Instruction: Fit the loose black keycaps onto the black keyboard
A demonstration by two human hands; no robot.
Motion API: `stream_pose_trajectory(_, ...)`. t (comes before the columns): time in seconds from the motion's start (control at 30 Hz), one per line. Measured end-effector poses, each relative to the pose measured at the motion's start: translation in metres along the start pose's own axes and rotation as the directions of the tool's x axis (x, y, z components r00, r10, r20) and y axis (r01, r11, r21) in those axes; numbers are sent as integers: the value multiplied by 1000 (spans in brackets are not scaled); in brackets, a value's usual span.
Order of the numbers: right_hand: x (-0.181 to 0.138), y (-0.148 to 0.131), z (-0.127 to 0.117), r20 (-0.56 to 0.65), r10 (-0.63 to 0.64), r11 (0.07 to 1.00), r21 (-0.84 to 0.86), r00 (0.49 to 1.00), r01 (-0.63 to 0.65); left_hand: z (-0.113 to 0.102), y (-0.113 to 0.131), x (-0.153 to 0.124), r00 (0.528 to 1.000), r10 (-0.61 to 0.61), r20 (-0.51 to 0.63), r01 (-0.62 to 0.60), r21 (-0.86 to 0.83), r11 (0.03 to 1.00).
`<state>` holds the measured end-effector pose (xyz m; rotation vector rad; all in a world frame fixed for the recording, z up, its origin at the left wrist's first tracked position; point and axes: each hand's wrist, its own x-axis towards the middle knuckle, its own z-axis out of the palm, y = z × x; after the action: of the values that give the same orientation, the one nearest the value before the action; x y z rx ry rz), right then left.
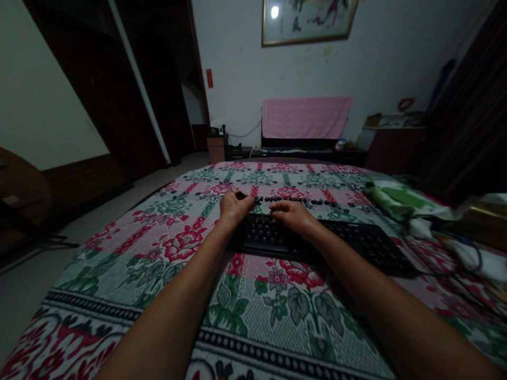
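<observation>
Floral tablecloth dim; black keyboard partly hidden by right hand, left hand near (either grip: cannot tell).

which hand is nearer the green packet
The right hand, farther right along the black keyboard; the left hand, by its left end, is farther from the green packet.

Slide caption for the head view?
Bare left hand and right hand at a long black keyboard on red-and-green floral cloth.
</observation>
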<state>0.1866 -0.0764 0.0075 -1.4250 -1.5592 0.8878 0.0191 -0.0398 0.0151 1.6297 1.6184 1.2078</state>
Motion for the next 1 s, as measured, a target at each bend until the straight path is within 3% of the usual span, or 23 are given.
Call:
stream_pose_trajectory(0.17,9,8,-5,-91,-79,978,-201,993,59,-4,-12,7,998,-20,-53,23,60,998)
stream_pose_trajectory(0.3,33,12,-3,-83,-143,931,-350,986,106,-5,-17,10,998,-37,-59,40,41,998)
stream_pose_trajectory(0.53,78,15,13,-118,8,819,-569,993,-74,-5,-20,13,993,-54,-107,51,-32,998)
stream_pose_trajectory(0.7,86,20,14,-59,27,690,-721,998,-61,-5,-16,11,992,-70,-108,65,-52,997)
stream_pose_trajectory(1.0,88,29,10,-26,11,664,-747,1000,-27,-7,-13,9,994,-71,-79,71,-5,997)
